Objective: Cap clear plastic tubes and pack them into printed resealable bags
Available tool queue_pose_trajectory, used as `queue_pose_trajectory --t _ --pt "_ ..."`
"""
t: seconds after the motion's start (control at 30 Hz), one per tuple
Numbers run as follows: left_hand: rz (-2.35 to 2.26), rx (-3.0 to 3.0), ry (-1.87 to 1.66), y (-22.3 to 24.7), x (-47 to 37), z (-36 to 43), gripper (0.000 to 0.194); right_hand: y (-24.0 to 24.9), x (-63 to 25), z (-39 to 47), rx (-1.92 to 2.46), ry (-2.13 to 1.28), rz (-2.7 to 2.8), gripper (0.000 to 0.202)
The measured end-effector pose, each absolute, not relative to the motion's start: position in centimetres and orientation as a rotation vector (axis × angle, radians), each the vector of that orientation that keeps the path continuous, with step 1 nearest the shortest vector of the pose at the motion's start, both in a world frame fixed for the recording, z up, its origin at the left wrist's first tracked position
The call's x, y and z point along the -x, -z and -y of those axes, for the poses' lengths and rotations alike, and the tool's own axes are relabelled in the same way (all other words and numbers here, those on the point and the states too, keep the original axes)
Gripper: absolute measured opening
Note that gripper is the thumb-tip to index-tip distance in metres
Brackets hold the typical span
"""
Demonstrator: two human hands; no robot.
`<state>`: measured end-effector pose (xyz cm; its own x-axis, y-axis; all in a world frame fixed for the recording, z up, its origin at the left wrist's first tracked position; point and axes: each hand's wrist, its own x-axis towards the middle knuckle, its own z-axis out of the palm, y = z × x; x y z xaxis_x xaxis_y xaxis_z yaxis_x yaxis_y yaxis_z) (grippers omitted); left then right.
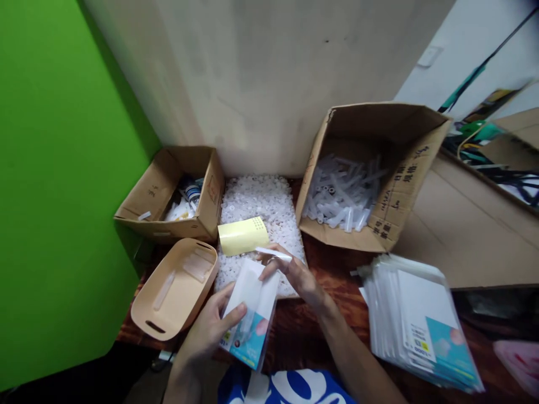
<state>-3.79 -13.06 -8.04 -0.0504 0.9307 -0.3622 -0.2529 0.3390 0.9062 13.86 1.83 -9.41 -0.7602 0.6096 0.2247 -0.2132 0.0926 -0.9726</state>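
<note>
My left hand (223, 317) is closed around the lower left side of a clear plastic packet (255, 306) with a white and blue printed card, its thumb lying across the front. A pale, translucent tube shape shows faintly inside. At the packet's top right corner is my right hand (295, 275), fingers bent, with a thin white strip (273, 254) between them. Whether that strip is still joined to the packet I cannot tell. Just beyond the hands lies a yellow sticker sheet (243, 235) on a layer of small translucent pieces (261, 196).
A peach plastic basket (141, 303) with a few clear tubes stands left, below a cardboard box (202, 229) of mixed items. Right, a tilted cardboard box (396, 191) holds many translucent tubes. A stack of similar packets (421, 320) lies on the dark wooden table (332, 275).
</note>
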Motion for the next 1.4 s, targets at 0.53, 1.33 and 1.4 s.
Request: queue_pose_trajectory --t 0.53,1.33,1.4 --pt "-1.843 -1.103 -1.192 8.9 0.0 11.3 0.053 11.1 -15.5 -0.9 0.632 -1.706 1.349 0.046" --pt "-1.544 -2.514 -1.101 8.8 -4.1 5.0 0.011 12.7 -19.2 1.5 0.975 -1.187 1.852 0.026" --pt "-1.555 -2.584 -0.981 8.5 -4.3 5.2 0.015 12.6 -18.9 1.7 0.991 -1.125 1.879 0.028"
